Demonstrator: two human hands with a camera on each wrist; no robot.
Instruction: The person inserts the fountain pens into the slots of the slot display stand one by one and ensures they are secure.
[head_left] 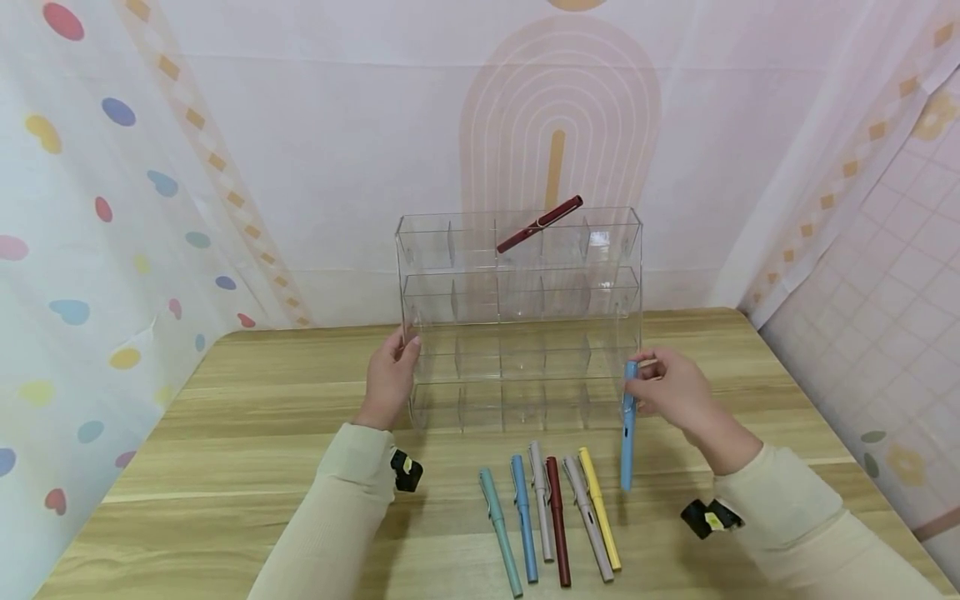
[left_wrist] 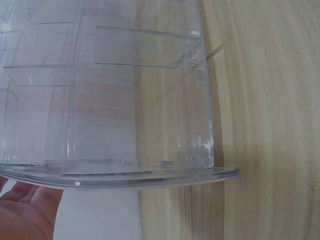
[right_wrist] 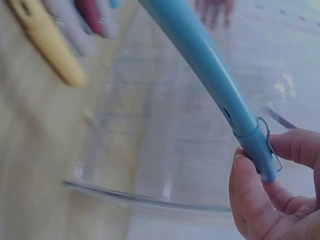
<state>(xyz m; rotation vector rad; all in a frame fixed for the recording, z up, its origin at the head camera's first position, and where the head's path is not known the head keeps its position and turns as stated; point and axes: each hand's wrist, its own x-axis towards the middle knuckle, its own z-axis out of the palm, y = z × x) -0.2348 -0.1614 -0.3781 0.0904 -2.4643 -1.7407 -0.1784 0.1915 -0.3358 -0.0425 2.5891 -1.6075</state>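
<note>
A clear acrylic pen rack (head_left: 521,325), with tiered compartments, stands upright on the table. My left hand (head_left: 390,375) rests at its left side; in the left wrist view, the fingers (left_wrist: 32,195) touch the outside of the side panel. Beside the rack's front right, my right hand (head_left: 671,387) pinches a light blue fountain pen (head_left: 627,433) by its capped end, barrel hanging down. The right wrist view shows the thumb and fingers around the cap near the clip (right_wrist: 270,142). A dark red pen (head_left: 540,225) lies slanted across the rack's top tier.
In front of the rack lie several pens side by side: teal (head_left: 501,533), blue (head_left: 525,521), two greyish ones, dark red (head_left: 558,525) and yellow (head_left: 600,508). The wooden table (head_left: 247,467) meets a patterned curtain (head_left: 337,167) at the back.
</note>
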